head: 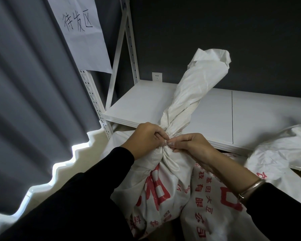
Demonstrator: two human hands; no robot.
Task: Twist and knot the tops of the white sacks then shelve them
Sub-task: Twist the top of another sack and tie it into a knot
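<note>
Black sleeves are framing the bottom of my view, a metal bangle [250, 187] is sitting on my right wrist, and just beyond them my left hand [146, 138] and right hand [194, 146] are meeting at the neck of the white sack [163, 190]. Both sets of fingers are curling in tight: the left fingers [161, 135] are gripping the gathered cloth and the right fingers [178, 139] are pinching in at the same spot, though I cannot tell whether they are also catching the thin cord [172, 164] looping down just below. I am judging this to be the knotting step, since the twisted top [189, 94] is already standing up from my grip as a wound rope of cloth, flaring open at its end and leaning out over the white shelf [137, 108]. Next I am expecting to need a firm cinch without letting that twist unwind, then a two-handed lift. This sack is standing right in front of me, below the shelf's front edge, bulging full, creasing heavily and showing red printed characters, while a second sack [276, 153] is slumping at my right
</note>
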